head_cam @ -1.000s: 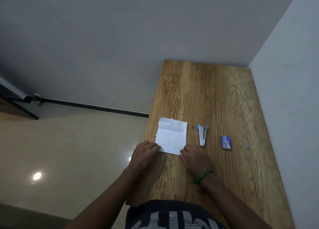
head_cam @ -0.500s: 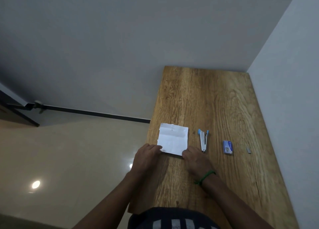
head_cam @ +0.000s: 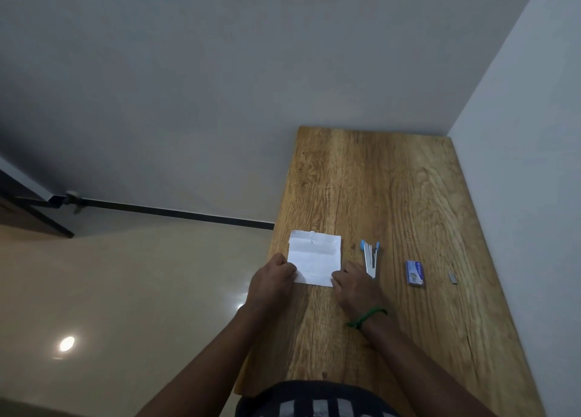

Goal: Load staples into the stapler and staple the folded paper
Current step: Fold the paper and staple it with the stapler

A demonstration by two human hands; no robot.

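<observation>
folded paper (head_cam: 315,258): flat on wooden table (head_cam: 377,181), left of stapler (head_cam: 370,259) | left hand (head_cam: 273,283): curled fingers pinch its near-left corner | right hand (head_cam: 356,287): curled fingers pinch near-right corner | staple box (head_cam: 415,273): right of stapler

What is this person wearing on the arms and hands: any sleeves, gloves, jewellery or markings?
Both forearms are bare, with no sleeve in view. Neither the left hand nor the right hand is gloved. A thin green band circles the right wrist; the left wrist carries nothing. No rings can be made out.
</observation>
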